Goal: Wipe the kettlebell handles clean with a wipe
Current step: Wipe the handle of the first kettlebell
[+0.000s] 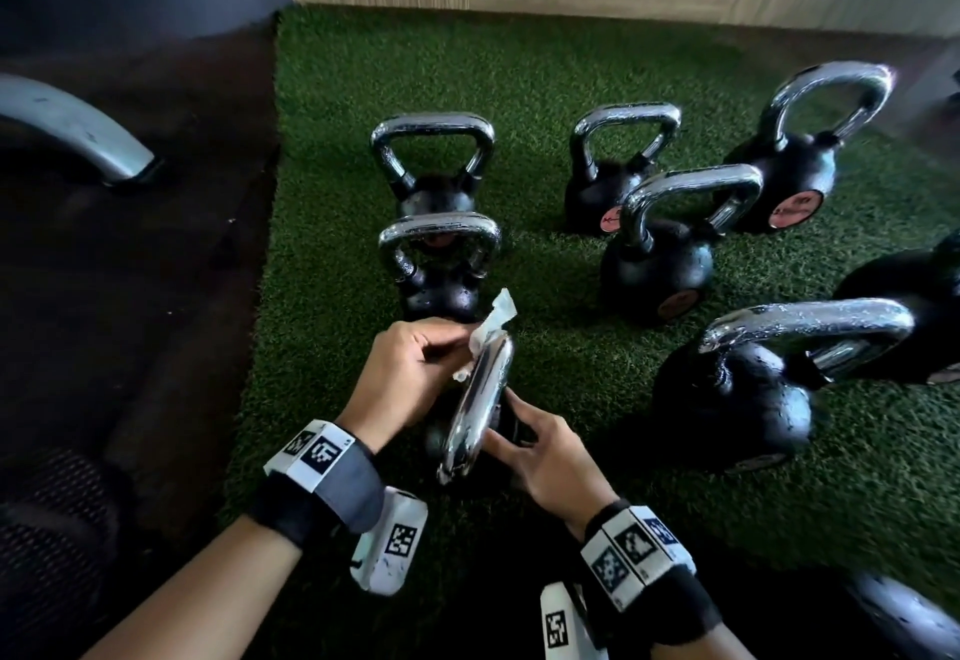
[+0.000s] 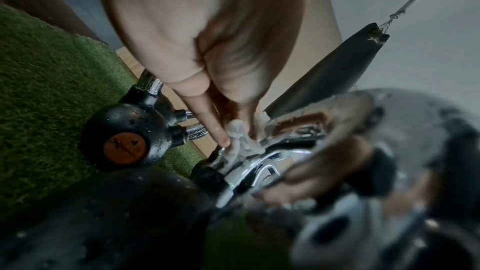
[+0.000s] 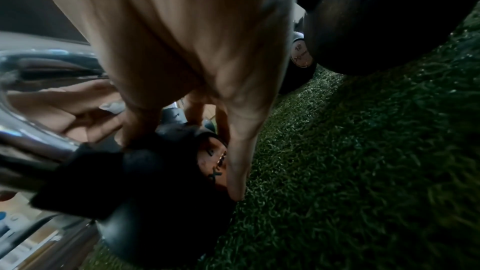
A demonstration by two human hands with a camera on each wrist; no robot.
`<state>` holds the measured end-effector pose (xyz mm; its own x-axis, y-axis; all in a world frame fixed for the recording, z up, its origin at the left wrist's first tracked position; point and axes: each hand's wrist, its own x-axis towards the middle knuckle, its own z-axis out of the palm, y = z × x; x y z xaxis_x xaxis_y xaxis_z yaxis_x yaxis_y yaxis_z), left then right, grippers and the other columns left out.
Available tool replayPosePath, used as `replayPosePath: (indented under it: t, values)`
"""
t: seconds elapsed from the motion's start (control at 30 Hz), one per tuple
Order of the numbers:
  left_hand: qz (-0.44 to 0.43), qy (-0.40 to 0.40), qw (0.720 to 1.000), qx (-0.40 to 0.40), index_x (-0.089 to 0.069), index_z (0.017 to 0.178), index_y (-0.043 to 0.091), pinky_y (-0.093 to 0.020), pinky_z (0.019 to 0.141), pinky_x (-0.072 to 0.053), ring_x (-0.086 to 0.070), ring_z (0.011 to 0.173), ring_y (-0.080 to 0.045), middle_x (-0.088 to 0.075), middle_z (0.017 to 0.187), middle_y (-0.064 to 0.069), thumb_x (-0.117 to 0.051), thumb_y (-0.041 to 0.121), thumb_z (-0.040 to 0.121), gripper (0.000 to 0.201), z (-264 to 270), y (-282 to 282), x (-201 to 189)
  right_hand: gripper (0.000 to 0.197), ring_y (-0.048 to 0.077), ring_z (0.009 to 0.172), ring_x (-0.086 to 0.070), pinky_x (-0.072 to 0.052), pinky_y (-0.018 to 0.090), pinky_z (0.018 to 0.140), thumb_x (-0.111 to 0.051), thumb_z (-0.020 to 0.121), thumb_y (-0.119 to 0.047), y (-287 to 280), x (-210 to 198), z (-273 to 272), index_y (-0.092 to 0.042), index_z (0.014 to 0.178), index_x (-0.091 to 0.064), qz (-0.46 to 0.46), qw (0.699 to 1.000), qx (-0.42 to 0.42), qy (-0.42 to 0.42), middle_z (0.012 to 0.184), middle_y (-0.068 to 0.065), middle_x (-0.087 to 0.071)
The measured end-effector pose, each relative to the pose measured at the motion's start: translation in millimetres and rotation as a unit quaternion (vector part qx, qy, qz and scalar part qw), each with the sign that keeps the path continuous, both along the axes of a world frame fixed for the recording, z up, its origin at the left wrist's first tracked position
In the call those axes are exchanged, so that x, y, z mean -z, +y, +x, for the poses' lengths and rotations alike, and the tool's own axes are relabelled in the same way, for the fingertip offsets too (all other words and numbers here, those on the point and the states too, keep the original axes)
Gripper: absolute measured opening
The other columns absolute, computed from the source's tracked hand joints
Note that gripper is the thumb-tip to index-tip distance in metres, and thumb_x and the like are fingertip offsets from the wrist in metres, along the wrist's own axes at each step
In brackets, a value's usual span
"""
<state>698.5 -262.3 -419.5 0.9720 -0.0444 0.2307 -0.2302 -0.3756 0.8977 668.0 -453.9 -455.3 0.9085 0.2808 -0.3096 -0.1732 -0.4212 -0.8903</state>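
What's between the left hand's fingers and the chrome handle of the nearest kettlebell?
A crumpled white wipe: the left hand pinches it against the far end of the chrome kettlebell handle. Head and left wrist views both show it.

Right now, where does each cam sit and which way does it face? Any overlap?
Head: above, looking forward and down at kettlebells on green turf; both forearms, left hand, right hand show.
Left wrist: along left-hand fingers pinching the wipe on the chrome handle.
Right wrist: along the right hand steadying the black kettlebell body.
Shared: all three show that handle.
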Motion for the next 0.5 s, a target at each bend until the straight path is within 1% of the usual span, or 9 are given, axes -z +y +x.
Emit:
replayPosePath:
  t: [0.07,0.13,0.17,0.2,0.27,0.3,0.33,0.43,0.5]
  values:
    - [-0.013,0.025,1.000,0.012,-0.080,0.112,0.020,-0.033,0.100,-0.055,-0.071,0.109,-0.003,-0.078,0.111,0.013,-0.075,0.038,0.086,0.032,1.7,2.9,-0.9,0.072,0.007,0.101,-0.072,-0.055,0.036,0.099,-0.072,0.064,-0.069,-0.1,1.1,-0.4,-0.054,0.132,-0.052,0.015,1.000,0.002,0.004,0.107,-0.010,-0.076]
    - [-0.025,0.061,0.997,0.026,-0.080,0.113,0.020,-0.039,0.103,-0.054,-0.071,0.111,-0.007,-0.078,0.112,0.011,-0.075,0.038,0.083,0.035,6.7,6.4,-2.2,0.052,0.009,0.101,-0.072,-0.055,0.038,0.099,-0.073,0.066,-0.068,0.9,0.5,-0.9,-0.068,0.114,-0.054,0.020,1.000,0.004,0.004,0.107,-0.011,-0.077]
    - [-0.036,0.078,0.995,0.043,-0.080,0.113,0.020,-0.040,0.103,-0.054,-0.071,0.113,-0.010,-0.077,0.114,0.009,-0.075,0.036,0.083,0.034,8.5,7.8,-3.7,0.047,0.009,0.101,-0.072,-0.055,0.038,0.099,-0.072,0.062,-0.072,1.3,0.2,-1.1,-0.075,0.105,-0.052,0.022,1.000,0.004,0.005,0.106,-0.010,-0.077]
    - [-0.059,0.097,0.992,0.061,-0.080,0.111,0.022,-0.038,0.101,-0.055,-0.071,0.114,-0.012,-0.077,0.114,0.007,-0.075,0.032,0.083,0.031,8.8,9.8,-5.2,0.047,0.011,0.102,-0.072,-0.055,0.040,0.099,-0.070,0.056,-0.078,1.2,0.8,-1.4,-0.081,0.098,-0.050,0.025,1.000,0.006,0.006,0.106,-0.009,-0.077]
    - [-0.098,0.117,0.984,0.094,-0.082,0.105,0.031,-0.023,0.091,-0.057,-0.071,0.111,-0.010,-0.078,0.112,0.009,-0.075,0.028,0.081,0.025,4.2,15.3,-9.0,0.055,0.018,0.105,-0.071,-0.053,0.044,0.100,-0.067,0.046,-0.086,0.6,3.4,-2.1,-0.083,0.097,-0.048,0.033,0.999,0.011,0.005,0.109,-0.003,-0.077]
    - [-0.092,0.111,0.984,0.101,-0.082,0.103,0.034,-0.015,0.087,-0.055,-0.072,0.108,-0.007,-0.078,0.109,0.011,-0.075,0.030,0.080,0.024,0.6,19.2,-10.7,0.058,0.020,0.107,-0.071,-0.053,0.046,0.100,-0.068,0.044,-0.087,0.7,4.8,-2.2,-0.082,0.099,-0.048,0.039,0.999,0.011,0.007,0.110,-0.002,-0.076]
    - [-0.079,0.106,0.985,0.107,-0.082,0.104,0.033,-0.012,0.086,-0.053,-0.073,0.105,-0.005,-0.079,0.107,0.011,-0.076,0.032,0.080,0.025,-2.4,22.1,-12.3,0.060,0.021,0.107,-0.071,-0.053,0.047,0.100,-0.068,0.043,-0.089,1.0,5.8,-2.3,-0.081,0.100,-0.049,0.042,0.999,0.011,0.008,0.111,-0.001,-0.076]
    - [-0.084,0.110,0.987,0.083,-0.082,0.103,0.028,-0.008,0.083,-0.051,-0.073,0.100,-0.001,-0.079,0.104,0.012,-0.078,0.032,0.079,0.024,-6.6,23.5,-20.0,0.060,0.013,0.102,-0.072,-0.056,0.042,0.097,-0.069,0.045,-0.089,2.5,6.0,-1.3,-0.081,0.101,-0.049,0.035,0.999,0.014,-0.003,0.109,-0.009,-0.076]
    - [-0.102,0.121,0.986,0.053,-0.082,0.098,0.028,-0.006,0.076,-0.050,-0.073,0.088,0.003,-0.080,0.095,0.012,-0.079,0.031,0.077,0.022,-9.5,20.3,-22.9,0.058,0.006,0.098,-0.073,-0.057,0.037,0.096,-0.070,0.048,-0.087,3.1,4.8,-0.3,-0.080,0.102,-0.050,0.028,0.999,0.017,-0.010,0.107,-0.016,-0.076]
